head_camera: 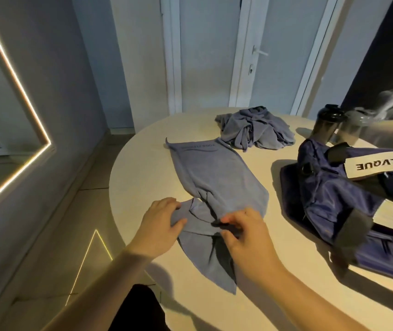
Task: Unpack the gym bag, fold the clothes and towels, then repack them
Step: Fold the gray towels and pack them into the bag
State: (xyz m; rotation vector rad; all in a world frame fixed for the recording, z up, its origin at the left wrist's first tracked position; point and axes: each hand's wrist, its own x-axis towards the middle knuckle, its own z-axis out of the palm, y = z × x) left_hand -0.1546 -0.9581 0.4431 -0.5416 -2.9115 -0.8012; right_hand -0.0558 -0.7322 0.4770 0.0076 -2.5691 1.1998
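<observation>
The room is dim and bluish. A warm light strip [23, 92] left of the counter [147, 168] glows brightly with slight bloom. The countertop is lit warmly from the right: the gym bag [329, 192] throws a shadow leftward across it, and the right hand [245, 237] darkens the towel [214, 177] beneath. Shaker bottles [326, 125] at the counter's far right are smeared by blur; the left hand [161, 220] looks slightly soft. Door frames [241, 56] behind the counter lean with wide-angle distortion.

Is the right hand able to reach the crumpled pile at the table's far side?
Probably yes: only the flat towel lies between the right hand and the crumpled pile, but it must first release that towel.
</observation>
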